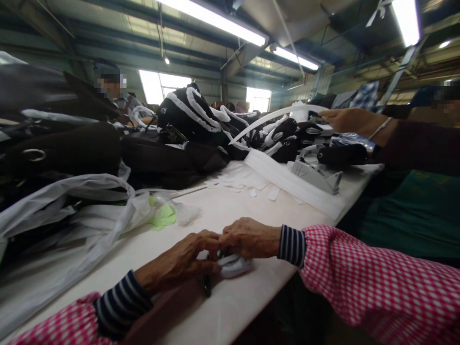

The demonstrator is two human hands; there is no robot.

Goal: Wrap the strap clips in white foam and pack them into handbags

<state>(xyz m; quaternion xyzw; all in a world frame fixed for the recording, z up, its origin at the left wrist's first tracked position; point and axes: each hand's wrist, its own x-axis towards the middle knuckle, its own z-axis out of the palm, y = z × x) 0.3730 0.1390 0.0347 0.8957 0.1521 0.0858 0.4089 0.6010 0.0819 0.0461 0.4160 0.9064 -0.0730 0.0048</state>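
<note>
My left hand [183, 256] and my right hand [247, 238] meet over the near part of the white table, fingers closed and touching. Under them is a small pale folded piece [235, 267], greyish white, partly hidden by the fingers. The left thumb and fingertips pinch at its left end, while the right fingers press on it from above. A thin black object [207, 285] sticks out below my left hand; its kind is not clear. Dark maroon cloth [168, 309] lies below my left wrist.
Black fabric bundles with white trim [194, 115] pile up at the back. White plastic [118, 230] and a green scrap [163, 216] lie left. A grey tape dispenser [318, 178] stands beside a wide white strip [283, 179]. A co-worker's hand [345, 120] holds a white band [273, 115].
</note>
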